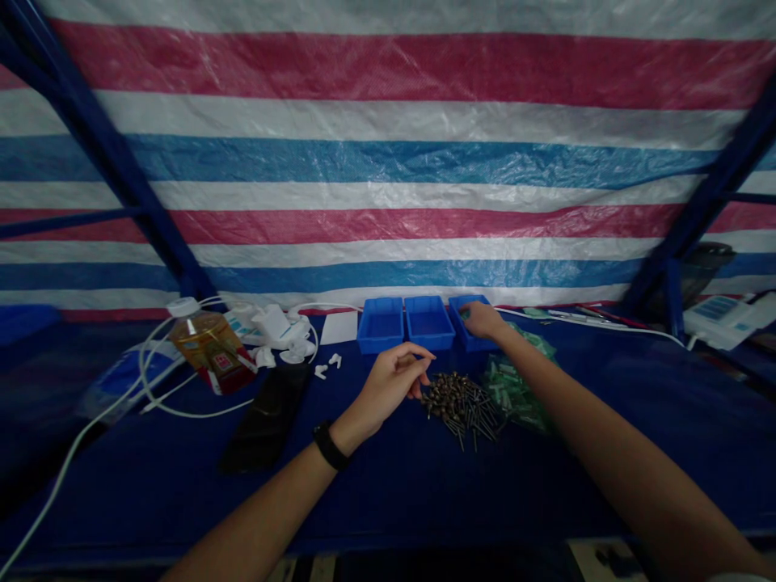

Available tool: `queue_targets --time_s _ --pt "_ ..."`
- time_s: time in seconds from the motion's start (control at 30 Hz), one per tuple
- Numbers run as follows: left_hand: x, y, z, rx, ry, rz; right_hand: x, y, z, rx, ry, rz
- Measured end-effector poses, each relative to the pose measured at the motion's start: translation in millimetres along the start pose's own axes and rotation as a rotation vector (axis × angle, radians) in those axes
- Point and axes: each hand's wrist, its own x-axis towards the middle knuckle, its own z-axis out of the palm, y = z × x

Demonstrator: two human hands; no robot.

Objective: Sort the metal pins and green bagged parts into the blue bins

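Observation:
My left hand (pixel 391 384) hovers at the left edge of a pile of screws (pixel 464 404), its fingers curled and the thumb and index tips brought together. Whatever lies between them is too small to make out. My right hand (pixel 483 321) reaches into the right-hand blue bin (pixel 478 343), fingers bent downward and partly hidden. A small green piece (pixel 466 314) shows by its fingertips; whether it is held is unclear. Under my right forearm lies a green plastic bag (pixel 515 392) with small pale green pieces.
Two more blue bins (pixel 381 343) (pixel 429 331) stand to the left. Further left are white earbuds (pixel 327 365), a black phone (pixel 267 416), a drink bottle (pixel 212 347), and white cables (pixel 200 415). Pens (pixel 585 319) lie at the back right, near a white device (pixel 724 315).

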Motion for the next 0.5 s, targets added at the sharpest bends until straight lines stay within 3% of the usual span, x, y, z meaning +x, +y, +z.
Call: queue_targets --time_s 0.17,0.3,0.4,0.47,0.5 --pt "-2 1 0.8 0.0 -0.012 0.001 0 -9 -2 -0.006 0.024 -0.011" --pt "-1 2 -0.2 0.026 -0.013 0.009 -7 -6 -37 -0.015 0.095 -0.041" --pt "-1 4 -1.6 0.038 0.006 0.023 -19 26 -72 -0.02 0.241 -0.017" --pt "0 5 -2.3 0.044 0.02 0.038 -32 59 -82 -0.041 0.377 0.044" --pt "0 5 -2.4 0.048 0.025 0.047 -38 76 -81 -0.055 0.346 0.092"
